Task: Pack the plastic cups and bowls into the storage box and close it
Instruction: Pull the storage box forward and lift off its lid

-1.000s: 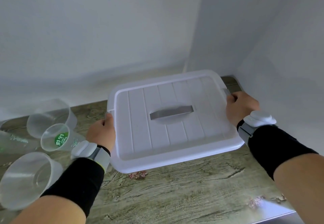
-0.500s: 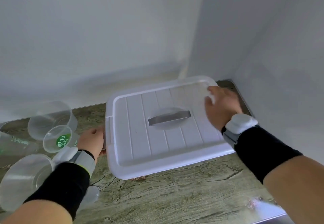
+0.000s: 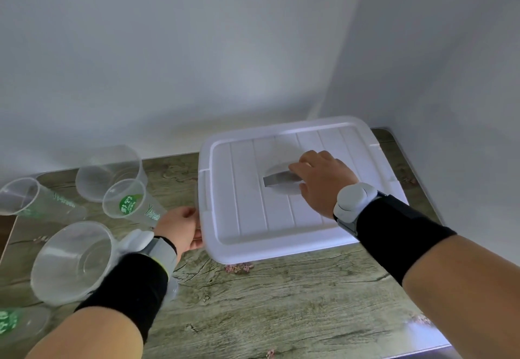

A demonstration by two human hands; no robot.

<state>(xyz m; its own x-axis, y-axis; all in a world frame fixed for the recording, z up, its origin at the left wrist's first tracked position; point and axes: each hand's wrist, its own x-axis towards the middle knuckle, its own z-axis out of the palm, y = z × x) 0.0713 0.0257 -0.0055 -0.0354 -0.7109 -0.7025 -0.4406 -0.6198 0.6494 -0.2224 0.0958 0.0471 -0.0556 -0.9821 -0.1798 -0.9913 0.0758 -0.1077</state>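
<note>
The white storage box (image 3: 253, 218) stands at the back right of the table with its ribbed lid (image 3: 332, 139) on. My right hand (image 3: 320, 181) lies on the lid's middle, fingers curled over the grey handle (image 3: 277, 180). My left hand (image 3: 183, 229) holds the box's left edge near the front corner. Left of the box lie clear plastic pieces: a green-printed cup (image 3: 132, 204) on its side, a second cup (image 3: 22, 198) at the far left, a bowl (image 3: 109, 173) at the back, and a large bowl (image 3: 73, 263) beside my left forearm.
A third green-printed cup (image 3: 17, 327) lies at the bottom left corner. The wood-patterned table (image 3: 281, 302) sits in a corner, with white walls (image 3: 422, 77) close behind and to the right of the box. The table's front edge runs at lower right.
My right hand left the box's right edge and moved across the lid onto the centre handle. My left hand slid down along the left edge. The view has shifted, putting the box further right.
</note>
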